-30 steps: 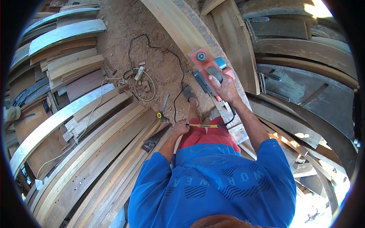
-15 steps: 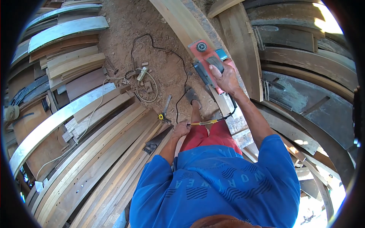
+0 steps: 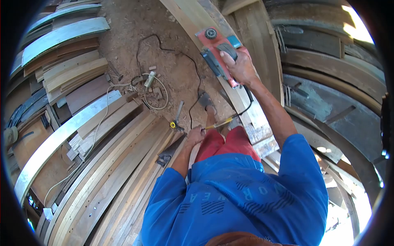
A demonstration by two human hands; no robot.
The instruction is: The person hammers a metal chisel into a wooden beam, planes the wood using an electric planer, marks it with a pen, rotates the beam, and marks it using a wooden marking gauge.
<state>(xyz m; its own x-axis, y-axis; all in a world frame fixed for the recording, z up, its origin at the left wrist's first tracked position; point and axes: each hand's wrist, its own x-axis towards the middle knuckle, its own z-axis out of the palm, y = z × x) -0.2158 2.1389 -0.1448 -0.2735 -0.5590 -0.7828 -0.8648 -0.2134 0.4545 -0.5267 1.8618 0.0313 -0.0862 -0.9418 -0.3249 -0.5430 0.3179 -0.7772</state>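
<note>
My right hand (image 3: 240, 69) is wrapped round the dark handle of a red electric planer (image 3: 223, 43). The planer rests on a long pale wooden board (image 3: 184, 16), with its black knob at the far end. From its rear a black power cord (image 3: 249, 98) loops back past my thighs. My left hand (image 3: 196, 135), low near my left knee, is closed on this cord beside a yellow-wrapped stretch (image 3: 223, 122). The planer's underside is hidden from view.
Stacked planks (image 3: 102, 180) fill the left side, with a yellow tape measure (image 3: 172, 124) near their ends. A white extension socket (image 3: 150, 78) and cable lie on the shaving-strewn dirt floor (image 3: 123, 24). A wide board (image 3: 256, 41) and more timber (image 3: 328, 65) stand to the right.
The planer and my right hand have moved forward along the board, away from my body. My left hand has risen slightly, still holding the cord. The view has shifted a little.
</note>
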